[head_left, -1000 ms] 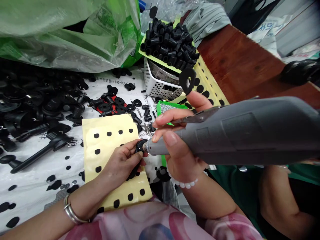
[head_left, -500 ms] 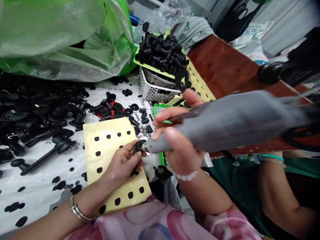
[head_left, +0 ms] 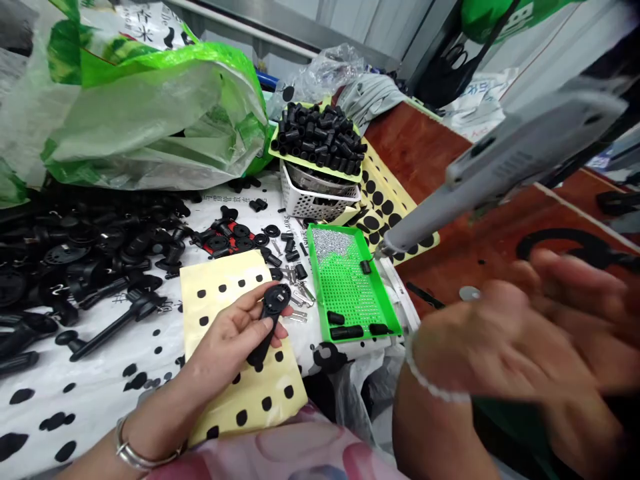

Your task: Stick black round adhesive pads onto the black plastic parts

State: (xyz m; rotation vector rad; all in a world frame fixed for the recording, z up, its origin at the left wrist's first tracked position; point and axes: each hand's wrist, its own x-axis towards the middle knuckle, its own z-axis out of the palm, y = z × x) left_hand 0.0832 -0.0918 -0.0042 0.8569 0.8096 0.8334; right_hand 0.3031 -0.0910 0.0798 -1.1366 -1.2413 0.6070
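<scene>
My left hand [head_left: 235,330] is closed round a black plastic part [head_left: 275,303] with a round, recessed head and a short stem, held above a pale yellow sticker sheet [head_left: 195,287] with black dots. At the right, my right hand [head_left: 500,340] is smeared by motion, its fingers too blurred to read, and apart from the tool. The grey electric screwdriver [head_left: 505,160] hangs tilted above it, tip pointing down left. Near that tip lies a green tray [head_left: 323,293] with small silver screws [head_left: 333,241] and several black pieces. Metal clips [head_left: 300,293] lie beside the tray.
Black plastic parts [head_left: 90,247] are heaped at the left. Behind them sits a green and clear plastic bag [head_left: 160,120]. A white basket [head_left: 320,203] stands below a pile of short black tubes [head_left: 320,137]. Part of another person shows at the lower right.
My right hand has let go of the electric screwdriver and moved right. The screwdriver has swung up and right, uncovering the green tray. My left hand still holds the black part, now turned face up.
</scene>
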